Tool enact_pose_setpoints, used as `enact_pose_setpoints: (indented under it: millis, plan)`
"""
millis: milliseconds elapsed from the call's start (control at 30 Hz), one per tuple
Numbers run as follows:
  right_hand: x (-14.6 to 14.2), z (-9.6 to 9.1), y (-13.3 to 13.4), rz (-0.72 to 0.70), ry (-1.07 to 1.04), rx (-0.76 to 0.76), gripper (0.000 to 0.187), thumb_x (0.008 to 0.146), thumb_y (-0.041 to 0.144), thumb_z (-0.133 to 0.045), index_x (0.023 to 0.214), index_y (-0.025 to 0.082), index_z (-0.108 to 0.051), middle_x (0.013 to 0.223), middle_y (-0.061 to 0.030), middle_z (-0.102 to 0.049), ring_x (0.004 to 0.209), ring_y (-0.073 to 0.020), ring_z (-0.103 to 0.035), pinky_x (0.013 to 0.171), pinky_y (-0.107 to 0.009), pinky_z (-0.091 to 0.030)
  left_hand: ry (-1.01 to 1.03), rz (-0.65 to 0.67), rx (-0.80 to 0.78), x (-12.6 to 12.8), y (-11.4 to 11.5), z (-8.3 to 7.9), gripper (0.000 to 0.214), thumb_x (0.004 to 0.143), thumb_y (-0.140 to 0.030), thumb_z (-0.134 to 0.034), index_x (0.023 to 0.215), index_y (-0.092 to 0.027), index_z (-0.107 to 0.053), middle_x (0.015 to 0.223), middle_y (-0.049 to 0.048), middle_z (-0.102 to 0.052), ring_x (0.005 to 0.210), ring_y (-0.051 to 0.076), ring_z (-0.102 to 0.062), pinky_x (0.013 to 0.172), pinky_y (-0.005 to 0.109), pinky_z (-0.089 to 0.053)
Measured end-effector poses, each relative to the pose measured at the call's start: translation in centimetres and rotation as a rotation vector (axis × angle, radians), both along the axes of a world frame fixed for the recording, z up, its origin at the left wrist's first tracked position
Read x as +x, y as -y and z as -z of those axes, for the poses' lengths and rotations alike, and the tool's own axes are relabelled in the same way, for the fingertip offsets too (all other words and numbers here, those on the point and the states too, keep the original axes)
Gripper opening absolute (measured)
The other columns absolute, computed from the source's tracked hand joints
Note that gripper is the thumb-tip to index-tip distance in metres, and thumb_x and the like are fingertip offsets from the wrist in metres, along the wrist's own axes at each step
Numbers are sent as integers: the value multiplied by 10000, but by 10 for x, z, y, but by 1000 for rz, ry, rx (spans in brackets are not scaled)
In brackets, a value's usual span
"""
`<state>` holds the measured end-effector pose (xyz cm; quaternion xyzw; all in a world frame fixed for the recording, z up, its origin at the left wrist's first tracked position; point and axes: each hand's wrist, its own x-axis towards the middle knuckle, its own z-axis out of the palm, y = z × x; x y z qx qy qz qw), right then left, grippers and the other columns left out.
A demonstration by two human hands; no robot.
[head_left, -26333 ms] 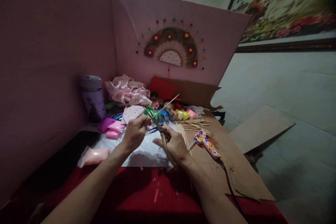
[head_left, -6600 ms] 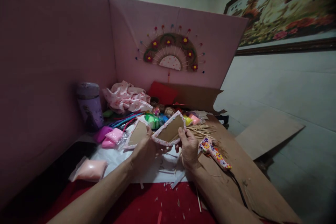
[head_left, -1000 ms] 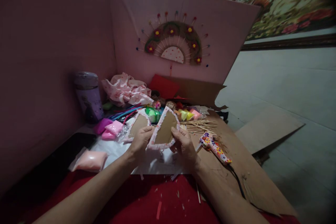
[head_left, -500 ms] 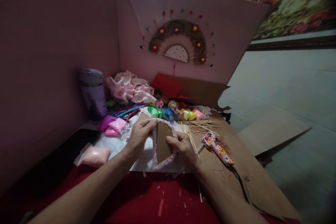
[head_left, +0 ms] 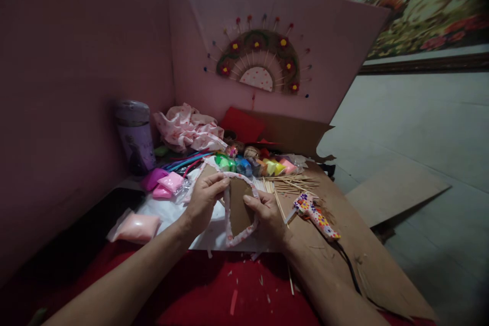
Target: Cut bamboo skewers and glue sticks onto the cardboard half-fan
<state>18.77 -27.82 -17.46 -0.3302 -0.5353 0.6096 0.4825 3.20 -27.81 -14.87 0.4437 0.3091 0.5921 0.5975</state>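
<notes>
Both my hands hold a cardboard piece (head_left: 239, 207) with a rounded edge, wrapped round its rim in pink dotted fabric. My left hand (head_left: 204, 199) pinches its upper left edge. My right hand (head_left: 267, 212) grips its right side with the thumb on the brown face. The piece stands nearly on edge above a white sheet (head_left: 171, 212). A second fabric-edged cardboard piece (head_left: 202, 169) lies just behind my left hand.
A spotted glue gun (head_left: 315, 215) with its cord lies right of my hands on brown cardboard (head_left: 355, 244). Wooden skewers (head_left: 294, 182), coloured clay packets (head_left: 252, 165), pink packets (head_left: 166, 183), crumpled fabric (head_left: 187, 127) and a purple bottle (head_left: 134, 135) stand behind. Pink boards wall the back and left.
A second ago the piece was held higher with its brown face toward me; it has come down and turned on edge. Half a second ago it stood almost as now.
</notes>
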Motion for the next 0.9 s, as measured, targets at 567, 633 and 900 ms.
enact_pose_setpoints:
  millis: [567,633,900]
  plan:
    - [2,12,-3,109,322,206,310,761,416,-561,598,159,-502,564,30,-363,534,-98,-354,473,-212,-307,-23,-72,-30,1,-4,1,160,657,-249,-642,732,-121,-702,652,21,-649,591,103,-545,578,200,-406]
    - [2,11,-2,109,338,223,310,765,414,-555,594,160,-504,556,32,-356,527,-96,-345,463,-210,-293,-10,-68,-30,2,-2,0,155,659,-240,-635,738,-122,-699,672,23,-655,598,104,-550,576,198,-409]
    - [3,11,-1,135,387,320,334,777,430,-547,586,156,-526,554,27,-369,535,-101,-335,471,-220,-294,27,-62,-30,3,1,-4,156,687,-262,-646,735,-120,-689,677,26,-656,617,107,-560,608,202,-437]
